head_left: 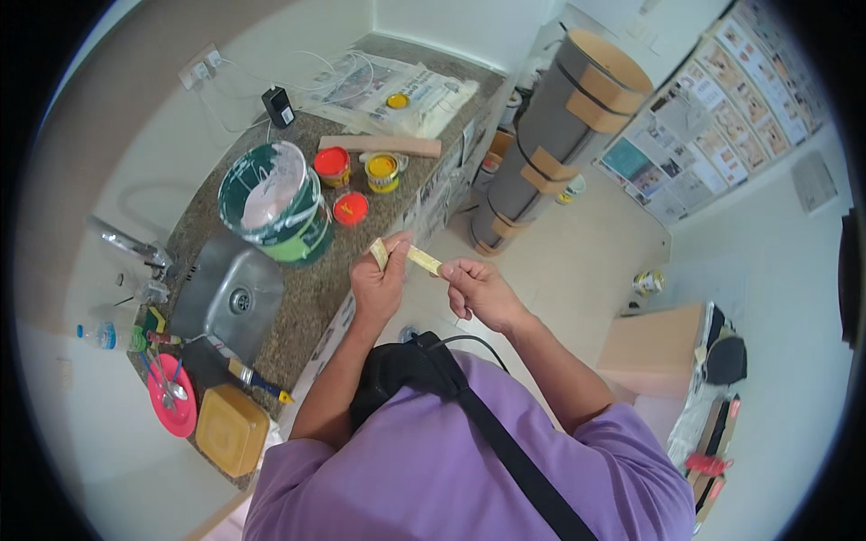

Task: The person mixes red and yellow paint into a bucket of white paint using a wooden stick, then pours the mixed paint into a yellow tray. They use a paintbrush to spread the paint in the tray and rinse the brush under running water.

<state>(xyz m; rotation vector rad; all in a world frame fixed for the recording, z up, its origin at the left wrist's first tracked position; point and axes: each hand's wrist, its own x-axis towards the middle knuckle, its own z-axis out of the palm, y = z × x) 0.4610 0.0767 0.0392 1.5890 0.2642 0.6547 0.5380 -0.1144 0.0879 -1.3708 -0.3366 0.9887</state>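
A narrow pale yellow strip [424,261] stretches between my two hands, in front of my body and beside the counter edge. My left hand [377,290] is closed on one end, and a further pale yellow piece sticks up by its thumb. Whether this is tape or another kind of strip, I cannot make out. My right hand [483,293] pinches the other end between thumb and fingers. Nearest to the left hand on the counter lies a red lid [350,209], with an open red tin [332,166] and a yellow tin [382,171] behind it.
Left of the tins, a green bucket [311,242] stands near the sink [262,287]. A paintbrush [259,382], a pink plate [185,408] and a yellow tub [232,431] are at the near left. Newspaper [356,87] covers the far counter. A tall grey roll [552,122] and a cardboard box [651,350] stand to the right.
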